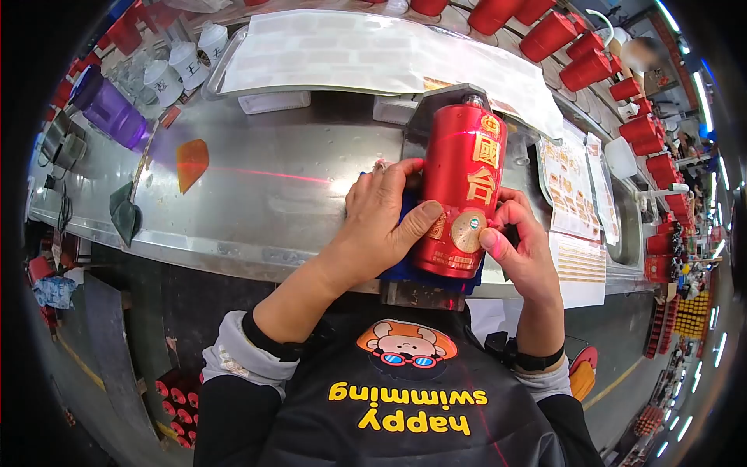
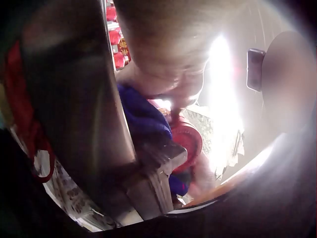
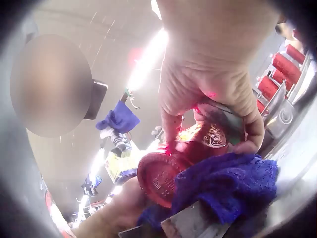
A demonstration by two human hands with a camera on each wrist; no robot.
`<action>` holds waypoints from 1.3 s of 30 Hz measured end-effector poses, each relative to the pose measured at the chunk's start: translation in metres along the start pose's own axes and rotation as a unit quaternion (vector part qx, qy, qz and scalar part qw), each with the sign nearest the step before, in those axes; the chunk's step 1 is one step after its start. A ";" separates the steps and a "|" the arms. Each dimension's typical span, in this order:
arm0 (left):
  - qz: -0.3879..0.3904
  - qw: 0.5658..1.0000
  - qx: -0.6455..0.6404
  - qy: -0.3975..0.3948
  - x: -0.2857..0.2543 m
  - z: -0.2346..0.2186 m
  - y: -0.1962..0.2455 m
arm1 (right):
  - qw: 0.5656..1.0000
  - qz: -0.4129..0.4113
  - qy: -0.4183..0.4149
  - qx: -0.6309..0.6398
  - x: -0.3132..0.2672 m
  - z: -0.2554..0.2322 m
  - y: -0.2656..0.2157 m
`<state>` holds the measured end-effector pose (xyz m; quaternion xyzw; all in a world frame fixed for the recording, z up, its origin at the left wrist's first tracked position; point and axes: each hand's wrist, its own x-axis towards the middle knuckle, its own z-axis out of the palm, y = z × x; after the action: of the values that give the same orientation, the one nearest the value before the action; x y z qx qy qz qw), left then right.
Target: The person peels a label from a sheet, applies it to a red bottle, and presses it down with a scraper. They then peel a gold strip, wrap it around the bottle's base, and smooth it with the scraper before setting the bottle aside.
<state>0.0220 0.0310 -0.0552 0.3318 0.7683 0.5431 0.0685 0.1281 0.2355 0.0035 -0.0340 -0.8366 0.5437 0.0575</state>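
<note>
Glossy red cylindrical bottle (image 1: 459,148) lies on blue cloth (image 3: 228,183); left hand (image 1: 381,214) curled round it, right hand (image 1: 529,245) pinching its side by the round gold sticker (image 1: 468,231). Uneven thumb pressure could crease the sticker; slack left grip, bottle rolls.

From head: looking forward and steeply down over surface (image 1: 264,202), widest of three, set back above both forearms (image 1: 299,300). From left wrist: peering close along left hand (image 2: 168,64) at base of bottle (image 2: 188,141), tilted up to ceiling (image 2: 257,25). From right wrist: likewise close along right hand (image 3: 210,84). Sharing bottle and blue cloth (image 3: 228,186) across all.
</note>
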 end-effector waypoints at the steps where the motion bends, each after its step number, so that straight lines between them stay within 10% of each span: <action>1: -0.002 1.000 0.002 -0.001 0.000 0.000 0.001 | 1.000 0.000 -0.001 0.001 0.000 0.000 0.000; 13: -0.047 0.994 -0.083 -0.045 -0.001 -0.007 0.006 | 1.000 0.002 -0.004 -0.004 0.000 -0.001 0.000; 23: 0.124 0.956 0.262 0.035 -0.048 -0.001 0.004 | 1.000 -0.005 -0.004 -0.005 0.000 -0.001 0.004; 39: 0.153 0.957 0.240 0.055 -0.049 0.010 0.020 | 1.000 -0.014 -0.012 -0.015 0.002 -0.002 0.005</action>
<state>0.0728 0.0139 -0.0544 0.4213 0.8189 0.3639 -0.1396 0.1268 0.2399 0.0003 -0.0172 -0.8455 0.5309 0.0545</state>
